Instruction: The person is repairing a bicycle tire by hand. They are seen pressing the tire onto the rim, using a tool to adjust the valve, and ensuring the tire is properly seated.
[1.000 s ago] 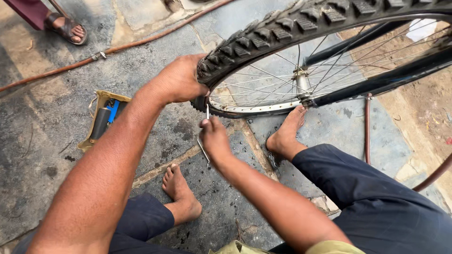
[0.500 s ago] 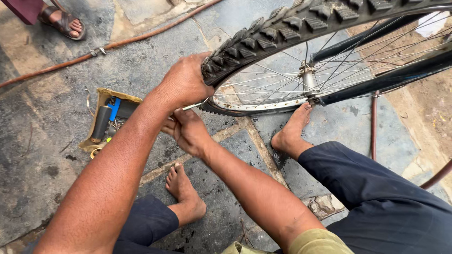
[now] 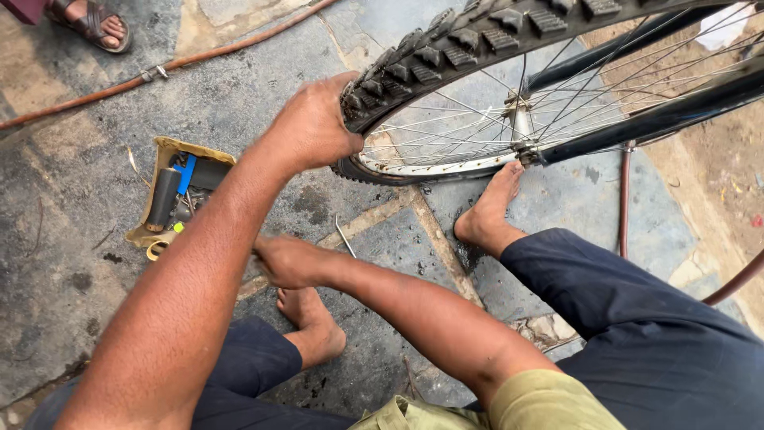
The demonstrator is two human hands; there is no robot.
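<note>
My left hand (image 3: 314,127) is clamped over the near edge of a knobbly black bicycle tyre (image 3: 477,36), fingers curled around the tread beside the rim (image 3: 422,167). My right hand (image 3: 282,261) reaches across low under my left forearm, blurred, with its fingertips hidden behind that arm. A thin bent metal lever (image 3: 344,236) lies on the stone floor just right of it, apart from the hand. I squat with one bare foot (image 3: 487,215) under the wheel and the other (image 3: 314,322) below my right hand.
A torn cardboard box (image 3: 171,151) with a black cylinder and a blue tool sits on the floor at the left. A brown hose (image 3: 199,56) runs across the top left. Another person's sandalled foot (image 3: 87,20) is at the top left corner. The black bicycle frame (image 3: 660,111) crosses the right.
My right hand left the tyre's rim and swung down and left under my left arm. The metal lever it held a second ago now lies on the floor. My left hand keeps its grip.
</note>
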